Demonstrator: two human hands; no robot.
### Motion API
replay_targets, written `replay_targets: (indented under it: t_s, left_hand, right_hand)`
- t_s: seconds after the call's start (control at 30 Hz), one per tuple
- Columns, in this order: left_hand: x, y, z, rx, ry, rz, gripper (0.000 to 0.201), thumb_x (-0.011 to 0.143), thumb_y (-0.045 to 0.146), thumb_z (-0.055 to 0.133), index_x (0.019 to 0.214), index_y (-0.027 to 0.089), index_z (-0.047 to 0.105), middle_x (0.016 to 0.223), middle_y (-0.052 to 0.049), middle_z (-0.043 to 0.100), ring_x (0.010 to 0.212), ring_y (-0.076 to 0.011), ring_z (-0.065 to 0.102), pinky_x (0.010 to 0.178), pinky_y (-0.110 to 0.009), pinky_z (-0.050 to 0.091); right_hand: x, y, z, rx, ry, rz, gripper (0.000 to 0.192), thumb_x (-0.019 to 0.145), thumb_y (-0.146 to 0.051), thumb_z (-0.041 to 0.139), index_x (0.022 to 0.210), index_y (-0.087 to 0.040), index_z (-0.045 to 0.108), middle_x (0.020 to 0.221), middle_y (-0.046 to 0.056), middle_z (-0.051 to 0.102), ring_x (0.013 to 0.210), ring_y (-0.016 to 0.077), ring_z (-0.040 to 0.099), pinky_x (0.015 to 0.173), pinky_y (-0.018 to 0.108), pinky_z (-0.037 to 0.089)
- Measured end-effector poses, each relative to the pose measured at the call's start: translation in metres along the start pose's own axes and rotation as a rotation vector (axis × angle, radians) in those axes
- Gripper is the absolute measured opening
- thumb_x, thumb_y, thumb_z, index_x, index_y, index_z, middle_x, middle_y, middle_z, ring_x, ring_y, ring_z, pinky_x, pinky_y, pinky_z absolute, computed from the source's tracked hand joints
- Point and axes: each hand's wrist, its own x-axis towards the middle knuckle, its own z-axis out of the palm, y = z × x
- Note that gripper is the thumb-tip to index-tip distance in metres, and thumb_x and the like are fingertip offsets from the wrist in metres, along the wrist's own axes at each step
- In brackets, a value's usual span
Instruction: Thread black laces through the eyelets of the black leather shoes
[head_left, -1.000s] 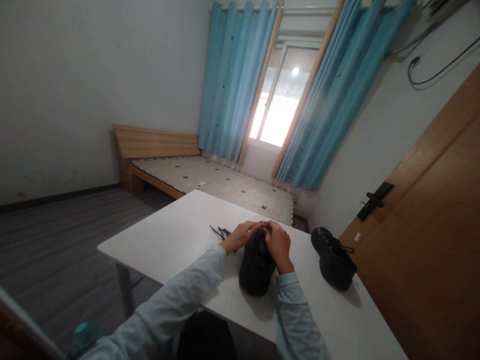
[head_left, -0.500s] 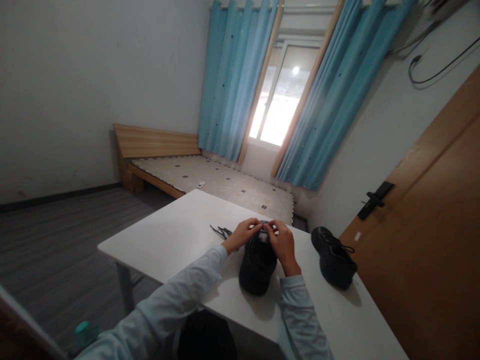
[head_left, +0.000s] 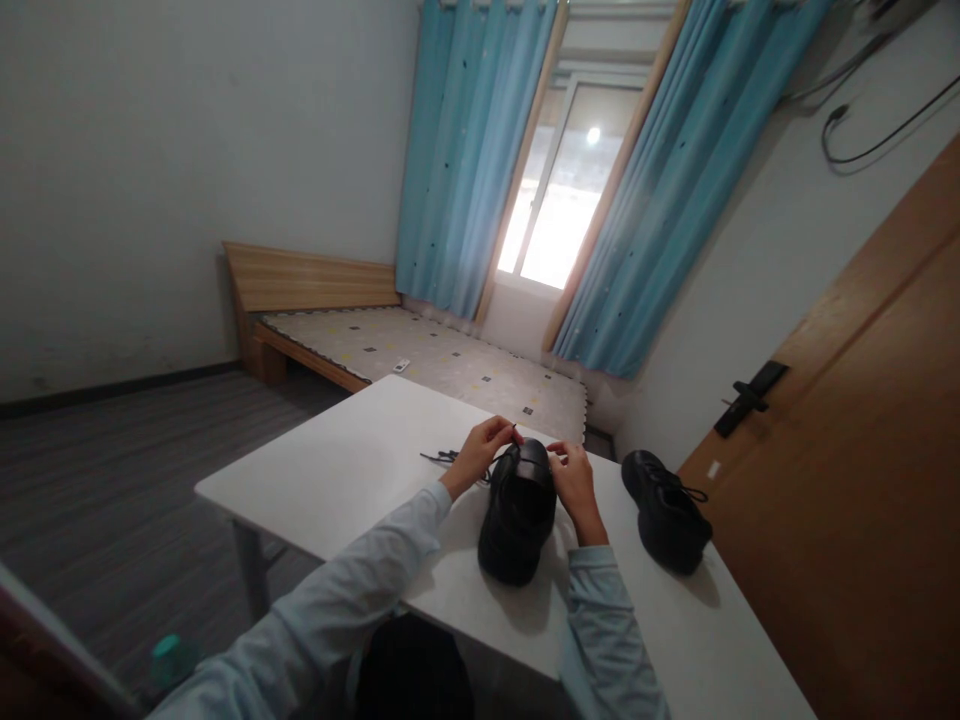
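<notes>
No writing can be read. A black shoe (head_left: 519, 512) is stood mid-table (head_left: 345, 470), a lace end pinched by the left hand (head_left: 482, 450) and by the right hand (head_left: 574, 478). A second shoe (head_left: 666, 510) is set near the right edge, a loose lace (head_left: 442, 457) beyond on bare tabletop.

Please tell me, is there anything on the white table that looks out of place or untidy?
Slightly. A loose black lace lies tangled on the table, apart from any shoe, beside the left hand. The far shoe rests close to the table's right edge. Nothing looks spilled or damaged.
</notes>
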Motion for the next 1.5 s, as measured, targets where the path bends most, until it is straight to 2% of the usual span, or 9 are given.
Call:
replay_targets:
  t_s: [0.13, 0.3, 0.47, 0.6, 0.67, 0.8, 0.93, 1.27, 1.5]
  left_hand:
    - [0.002, 0.003, -0.002, -0.018, -0.011, -0.008, 0.029, 0.081, 0.041, 0.056, 0.077, 0.012, 0.057, 0.077, -0.004, 0.064, 0.077, -0.0134, 0.061, 0.082, -0.031, 0.049]
    - [0.016, 0.013, 0.0, 0.114, -0.019, -0.038, 0.03, 0.079, 0.042, 0.054, 0.078, 0.013, 0.057, 0.075, -0.003, 0.064, 0.072, -0.012, 0.06, 0.069, -0.026, 0.05]
    - [0.041, 0.032, 0.011, 0.157, -0.038, -0.017, 0.03, 0.079, 0.041, 0.054, 0.08, 0.012, 0.059, 0.069, -0.004, 0.063, 0.064, -0.0107, 0.059, 0.058, -0.022, 0.048]
    - [0.051, 0.039, 0.021, 0.308, -0.137, 0.0, 0.026, 0.082, 0.035, 0.051, 0.082, 0.011, 0.061, 0.066, -0.003, 0.063, 0.054, -0.008, 0.056, 0.053, -0.019, 0.045]
    - [0.05, 0.039, 0.025, 0.474, -0.2, -0.018, 0.024, 0.082, 0.032, 0.051, 0.081, 0.012, 0.064, 0.066, -0.002, 0.064, 0.052, -0.0077, 0.056, 0.054, -0.018, 0.044]
    - [0.042, 0.029, 0.031, 0.718, -0.338, -0.041, 0.019, 0.081, 0.029, 0.053, 0.083, 0.015, 0.067, 0.068, -0.001, 0.068, 0.064, -0.0102, 0.061, 0.063, -0.018, 0.044]
    - [0.037, 0.016, 0.033, 0.907, -0.434, 0.03, 0.019, 0.082, 0.027, 0.054, 0.085, 0.018, 0.069, 0.077, -0.002, 0.071, 0.073, -0.0122, 0.062, 0.068, -0.018, 0.043]
    - [0.028, 0.012, 0.039, 1.191, -0.487, 0.135, 0.023, 0.082, 0.029, 0.051, 0.093, 0.024, 0.07, 0.085, -0.005, 0.071, 0.08, -0.0178, 0.064, 0.07, -0.024, 0.046]
    - [0.024, 0.021, 0.048, 1.348, -0.51, 0.187, 0.022, 0.083, 0.025, 0.049, 0.088, 0.017, 0.069, 0.085, -0.009, 0.069, 0.082, -0.0225, 0.065, 0.071, -0.03, 0.049]
  right_hand:
    - [0.0, 0.002, -0.002, -0.029, -0.078, 0.08, 0.024, 0.068, -0.022, 0.043, 0.08, -0.015, 0.063, 0.079, 0.008, 0.059, 0.072, 0.0196, 0.057, 0.072, 0.032, 0.046]
    - [-0.004, -0.003, -0.008, 0.071, -0.215, 0.248, 0.027, 0.069, -0.026, 0.043, 0.086, -0.016, 0.061, 0.075, 0.005, 0.063, 0.068, 0.0179, 0.058, 0.06, 0.028, 0.046]
    - [-0.003, -0.003, -0.009, 0.205, -0.238, 0.409, 0.024, 0.069, -0.028, 0.044, 0.084, -0.017, 0.059, 0.077, 0.005, 0.061, 0.066, 0.0162, 0.056, 0.046, 0.022, 0.043]
    - [-0.003, 0.002, -0.01, 0.322, -0.237, 0.463, 0.022, 0.067, -0.03, 0.046, 0.081, -0.017, 0.058, 0.078, 0.004, 0.059, 0.066, 0.0145, 0.056, 0.048, 0.021, 0.046]
    - [-0.003, 0.003, -0.012, 0.41, -0.244, 0.504, 0.022, 0.065, -0.029, 0.048, 0.081, -0.018, 0.056, 0.075, 0.002, 0.057, 0.062, 0.013, 0.056, 0.048, 0.022, 0.047]
    - [-0.003, 0.001, -0.018, 0.506, -0.276, 0.552, 0.022, 0.062, -0.026, 0.048, 0.081, -0.018, 0.055, 0.07, -0.001, 0.054, 0.052, 0.0109, 0.056, 0.048, 0.023, 0.047]
    - [-0.001, 0.004, -0.022, 0.601, -0.29, 0.604, 0.022, 0.06, -0.022, 0.049, 0.081, -0.018, 0.055, 0.065, -0.002, 0.053, 0.049, 0.0105, 0.056, 0.049, 0.024, 0.048]
    - [0.001, 0.01, -0.026, 0.645, -0.32, 0.648, 0.029, 0.058, -0.015, 0.045, 0.085, -0.019, 0.054, 0.064, -0.003, 0.055, 0.05, 0.0111, 0.058, 0.051, 0.025, 0.048]
    - [0.002, 0.007, -0.027, 0.677, -0.331, 0.642, 0.028, 0.059, -0.013, 0.046, 0.085, -0.018, 0.054, 0.061, -0.003, 0.055, 0.05, 0.0118, 0.059, 0.053, 0.026, 0.049]
